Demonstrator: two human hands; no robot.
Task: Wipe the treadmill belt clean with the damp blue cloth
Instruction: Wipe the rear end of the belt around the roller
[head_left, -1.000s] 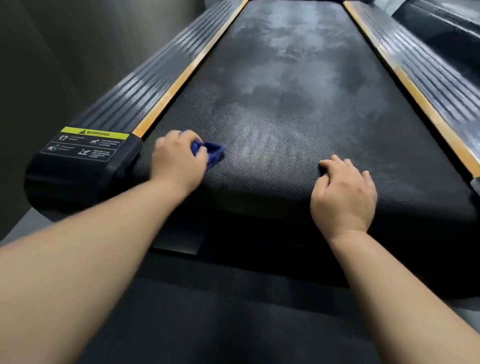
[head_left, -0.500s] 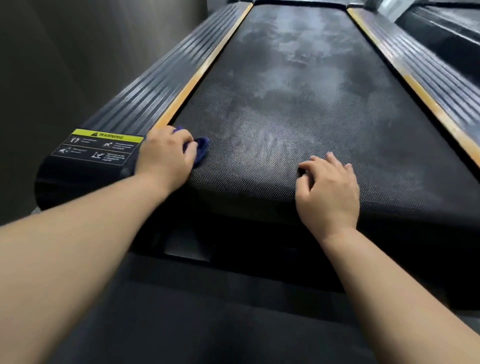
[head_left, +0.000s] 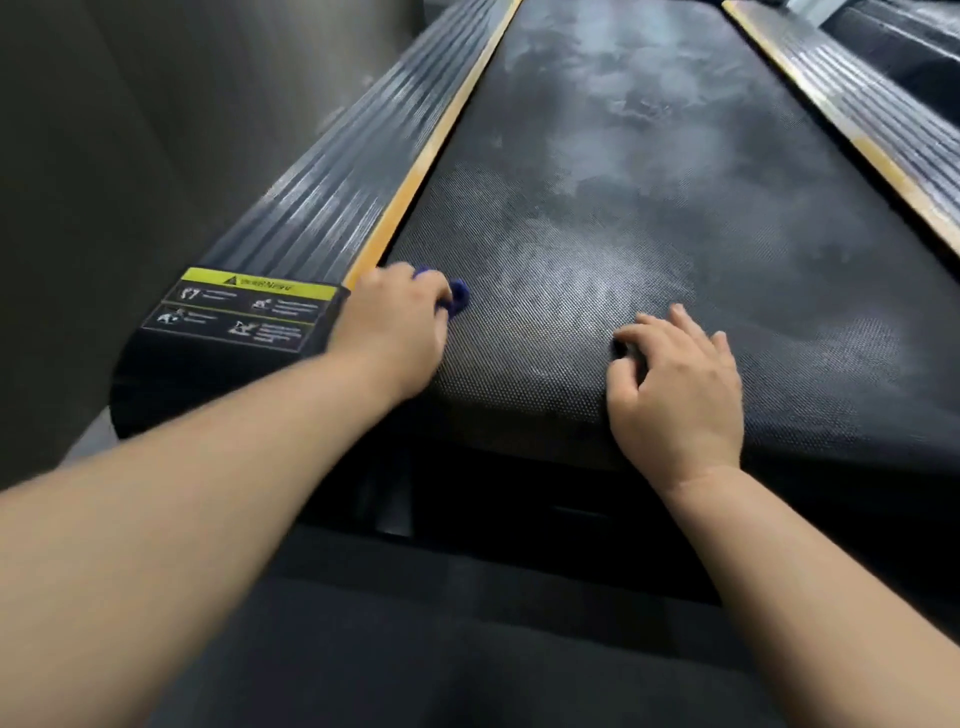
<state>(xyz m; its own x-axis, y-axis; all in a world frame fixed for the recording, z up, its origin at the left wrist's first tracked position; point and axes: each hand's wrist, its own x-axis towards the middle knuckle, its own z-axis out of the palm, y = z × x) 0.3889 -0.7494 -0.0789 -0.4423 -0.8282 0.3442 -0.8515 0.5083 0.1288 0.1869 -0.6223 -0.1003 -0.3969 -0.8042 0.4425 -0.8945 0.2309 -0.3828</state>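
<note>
Blue cloth (head_left: 458, 299) is seen bunched under the left hand (head_left: 392, 327), with only a small dark-blue fold showing past the fingertips; the cloth is gripped by curled fingers and pressed onto the treadmill belt (head_left: 649, 208) at its near left corner. Just to the left of this hand an orange strip (head_left: 431, 150) is met, and beyond the strip a ribbed side rail (head_left: 332, 197) is laid alongside the belt. Beside the left wrist, on the rail's end cap, a warning label (head_left: 244, 306) with a yellow header and small pictograms is fixed. The right hand (head_left: 675, 384) is placed well apart from the left, on the rounded near end of the belt; nothing is held in it, and its loosely bent fingers (head_left: 680, 319) are rested on the textured surface. Ahead of both hands the belt is marked with pale, cloudy patches and smears. Far to the right of the right hand a second orange-edged rail (head_left: 852, 88) is seen, blurred.
</note>
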